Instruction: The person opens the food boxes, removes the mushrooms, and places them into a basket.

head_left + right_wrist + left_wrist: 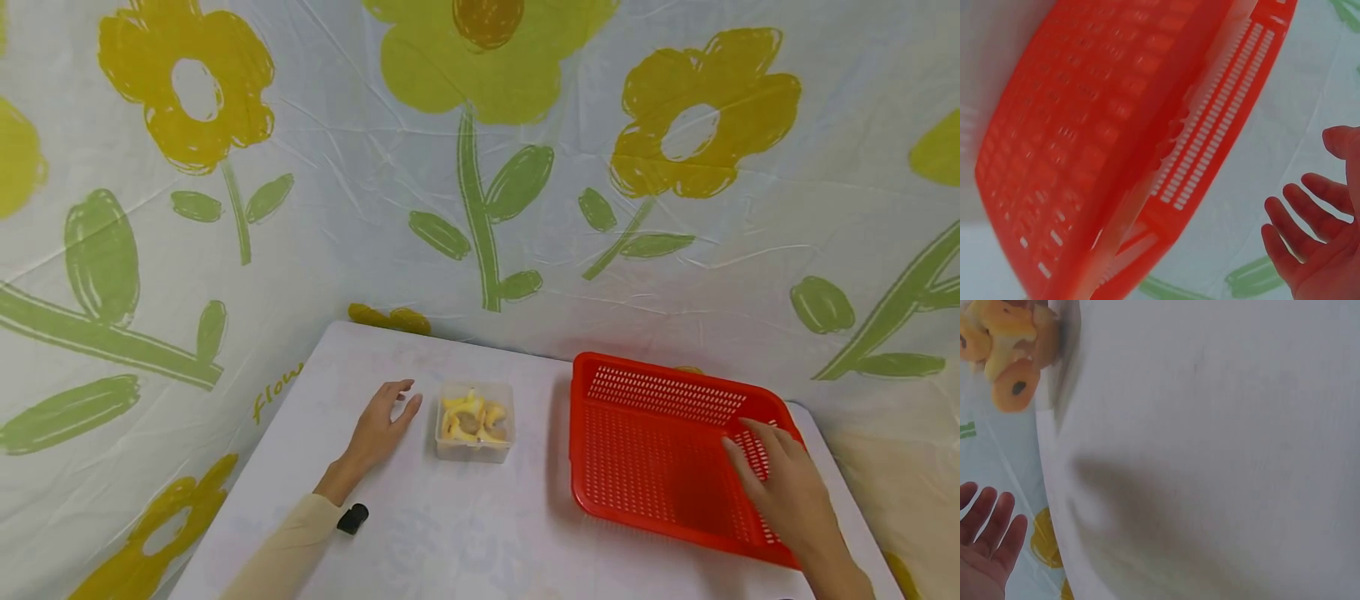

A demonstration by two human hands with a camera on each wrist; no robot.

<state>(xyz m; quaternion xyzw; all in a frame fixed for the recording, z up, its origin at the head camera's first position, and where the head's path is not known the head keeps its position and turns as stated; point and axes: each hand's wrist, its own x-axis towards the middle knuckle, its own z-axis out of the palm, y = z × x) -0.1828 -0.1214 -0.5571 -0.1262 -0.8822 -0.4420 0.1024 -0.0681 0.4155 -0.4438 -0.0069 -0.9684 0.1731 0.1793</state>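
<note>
On the white table stands a small clear plastic box (472,453), holding several curved yellow and orange pieces (461,425). Up close in the left wrist view, the pieces (1015,340) show dark spots. My left hand (380,423) is just left of the box, its fingers relaxed and holding nothing. To the right lies a red plastic basket (633,467) with slotted sides and a perforated floor; nothing shows in it. Over its right side is my right hand (793,492), empty, with thumb and fingers spread apart. The same hand (1316,240) appears beside the basket in the right wrist view.
A white cloth with yellow flowers (197,90) and green leaves hangs behind and beside the table (450,533). The back edge of the table runs close to this cloth. A small black device (352,518) is at my left wrist.
</note>
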